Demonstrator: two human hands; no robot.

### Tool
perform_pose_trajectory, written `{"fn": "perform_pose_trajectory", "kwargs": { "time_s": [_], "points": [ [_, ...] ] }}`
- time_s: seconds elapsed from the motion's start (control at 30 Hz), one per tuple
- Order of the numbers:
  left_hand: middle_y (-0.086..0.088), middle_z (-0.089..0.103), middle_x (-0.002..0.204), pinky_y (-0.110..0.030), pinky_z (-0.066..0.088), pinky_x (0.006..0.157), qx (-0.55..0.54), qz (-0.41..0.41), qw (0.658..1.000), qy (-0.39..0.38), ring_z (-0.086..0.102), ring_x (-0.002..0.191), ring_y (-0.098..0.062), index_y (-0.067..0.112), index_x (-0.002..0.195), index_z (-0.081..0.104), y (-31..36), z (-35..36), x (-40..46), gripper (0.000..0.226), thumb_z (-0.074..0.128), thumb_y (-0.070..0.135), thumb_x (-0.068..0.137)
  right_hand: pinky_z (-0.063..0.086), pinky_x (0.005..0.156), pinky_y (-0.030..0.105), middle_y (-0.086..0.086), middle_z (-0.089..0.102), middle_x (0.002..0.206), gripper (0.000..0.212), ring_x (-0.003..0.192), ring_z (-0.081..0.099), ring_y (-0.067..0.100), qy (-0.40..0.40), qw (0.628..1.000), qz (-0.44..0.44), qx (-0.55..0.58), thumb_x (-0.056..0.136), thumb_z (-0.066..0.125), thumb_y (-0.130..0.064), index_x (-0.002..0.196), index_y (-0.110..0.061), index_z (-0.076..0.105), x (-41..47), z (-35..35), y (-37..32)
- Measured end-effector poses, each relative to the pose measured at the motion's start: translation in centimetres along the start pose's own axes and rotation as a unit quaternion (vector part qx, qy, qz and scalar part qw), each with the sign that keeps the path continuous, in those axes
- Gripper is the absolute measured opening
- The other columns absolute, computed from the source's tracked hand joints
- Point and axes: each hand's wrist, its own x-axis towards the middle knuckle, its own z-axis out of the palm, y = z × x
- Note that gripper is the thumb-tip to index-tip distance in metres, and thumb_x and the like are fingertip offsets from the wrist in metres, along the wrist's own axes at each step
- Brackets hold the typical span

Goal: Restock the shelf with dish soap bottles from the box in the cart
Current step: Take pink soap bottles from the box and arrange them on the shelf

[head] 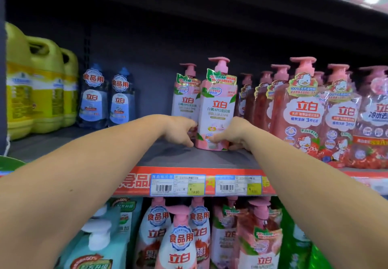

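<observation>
Grey metal shelving [168,157] fills the view, its front edge faced with a red strip on which two price labels [178,184] are fixed. On this shelf, set back from the edge, a pink pump bottle of dish soap [217,104] stands upright, and a second matching bottle [184,98] is placed just behind it and to its left.

The front bottle is gripped low down from both sides. The left hand [180,130] is curled against the bottle's lower left side, the fingers bent round toward its back. The right hand [233,134] is wrapped round the lower right side, with the fingers laid across the front of the base and the thumb lying near the shelf surface. Both forearms are stretched forward from the bottom corners of the view.

To the right, a dense row of red strawberry-patterned pump bottles [302,111] is packed close together, near the held bottle. To the left, well apart from it, two dark blue bottles [105,98] are stood side by side, and beyond them large yellow jugs [42,88] are lined up at the far left. An open stretch of bare shelf is seen between the blue bottles and the pink pair.

On the shelf below, further pump bottles [180,237] in pink and white are crowded together, with pale teal bottles [98,239] at their left.
</observation>
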Motion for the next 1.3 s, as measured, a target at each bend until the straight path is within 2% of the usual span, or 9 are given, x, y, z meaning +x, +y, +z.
{"fn": "perform_pose_trajectory", "kwargs": {
  "time_s": [0.13, 0.27, 0.37, 0.47, 0.6, 0.8, 0.93, 1.2, 1.3],
  "points": [
    [-0.002, 0.034, 0.154, -0.042, 0.033, 0.113, 0.079, -0.012, 0.997, -0.008, 0.037, 0.137, -0.025, 0.021, 0.152, 0.019, 0.5, 0.1, -0.1, 0.078, 0.062, 0.038, 0.090, 0.061, 0.072, 0.041, 0.012, 0.066, 0.086, 0.046, 0.074, 0.063, 0.025, 0.014, 0.999, 0.004, -0.045, 0.065, 0.090, -0.027, 0.097, -0.007, 0.063, 0.9, 0.5, 0.1],
    [-0.003, 0.018, 0.161, -0.040, 0.018, 0.119, 0.127, -0.056, 0.988, -0.063, 0.021, 0.147, -0.023, 0.023, 0.155, 0.008, 0.1, 0.2, -0.7, 0.079, 0.039, 0.062, 0.094, 0.061, 0.073, 0.040, 0.008, 0.065, 0.081, 0.049, 0.066, 0.061, 0.021, 0.020, 0.998, 0.005, -0.057, 0.069, 0.087, -0.029, 0.104, -0.006, 0.062, 1.9, 0.6, 0.4],
    [-0.001, 0.004, 0.163, -0.045, 0.006, 0.121, 0.118, -0.116, 0.976, -0.142, 0.007, 0.150, -0.022, 0.028, 0.155, -0.002, -0.2, 0.8, -1.9, 0.097, 0.019, 0.084, 0.079, 0.060, 0.073, 0.038, 0.006, 0.058, 0.078, 0.047, 0.064, 0.058, 0.018, 0.020, 0.998, 0.015, -0.050, 0.072, 0.085, -0.027, 0.104, -0.007, 0.057, 2.8, 0.4, 0.5],
    [0.003, 0.000, 0.163, -0.049, 0.002, 0.120, 0.100, -0.127, 0.972, -0.172, 0.004, 0.150, -0.021, 0.034, 0.154, -0.005, -0.5, 0.9, -2.4, 0.122, 0.014, 0.096, 0.051, 0.059, 0.080, 0.042, 0.006, 0.057, 0.086, 0.051, 0.077, 0.061, 0.021, 0.017, 0.999, 0.017, -0.045, 0.071, 0.086, -0.026, 0.108, -0.009, 0.055, 4.1, 0.4, 0.9],
    [0.004, -0.004, 0.163, -0.051, 0.001, 0.119, 0.115, -0.123, 0.969, -0.181, 0.001, 0.150, -0.021, 0.035, 0.153, -0.007, -1.0, 0.9, -2.0, 0.131, 0.015, 0.099, 0.041, 0.059, 0.073, 0.038, 0.011, 0.062, 0.111, 0.053, 0.090, 0.063, 0.024, 0.000, 0.999, 0.024, -0.035, 0.070, 0.086, -0.026, 0.111, -0.011, 0.057, 5.6, 0.5, 1.4],
    [0.002, -0.003, 0.164, -0.050, 0.003, 0.120, 0.130, -0.116, 0.967, -0.188, 0.004, 0.150, -0.022, 0.035, 0.153, -0.008, -1.4, 1.0, -1.4, 0.131, 0.014, 0.099, 0.041, 0.058, 0.066, 0.033, 0.010, 0.059, 0.112, 0.059, 0.087, 0.060, 0.021, 0.000, 0.999, 0.018, -0.026, 0.072, 0.085, -0.024, 0.121, -0.011, 0.055, 7.1, 0.8, 1.5],
    [0.003, 0.000, 0.163, -0.050, 0.006, 0.120, 0.118, -0.105, 0.968, -0.196, 0.006, 0.150, -0.021, 0.036, 0.153, -0.007, -1.5, 0.9, -1.5, 0.140, 0.016, 0.106, 0.034, 0.058, 0.073, 0.037, 0.008, 0.059, 0.108, 0.056, 0.089, 0.061, 0.023, 0.005, 1.000, 0.020, -0.016, 0.073, 0.084, -0.020, 0.120, -0.010, 0.056, 7.7, 0.8, 1.8],
    [0.004, 0.000, 0.163, -0.049, 0.006, 0.120, 0.106, -0.105, 0.970, -0.189, 0.005, 0.150, -0.019, 0.035, 0.154, -0.005, -1.3, 1.0, -2.0, 0.136, 0.022, 0.103, 0.038, 0.056, 0.060, 0.033, 0.005, 0.064, 0.085, 0.042, 0.067, 0.059, 0.018, 0.052, 0.998, 0.004, -0.028, 0.069, 0.086, -0.023, 0.102, -0.011, 0.063, 8.2, 1.4, 2.3],
    [0.005, 0.001, 0.163, -0.049, 0.006, 0.120, 0.101, -0.106, 0.972, -0.186, 0.006, 0.150, -0.019, 0.035, 0.154, -0.004, -1.2, 1.0, -2.2, 0.133, 0.025, 0.099, 0.040, 0.059, 0.077, 0.040, 0.008, 0.066, 0.106, 0.067, 0.088, 0.066, 0.025, 0.093, 0.994, -0.008, -0.055, 0.059, 0.091, -0.032, 0.111, -0.008, 0.055, 8.4, 1.8, 2.4]
  ]
}}
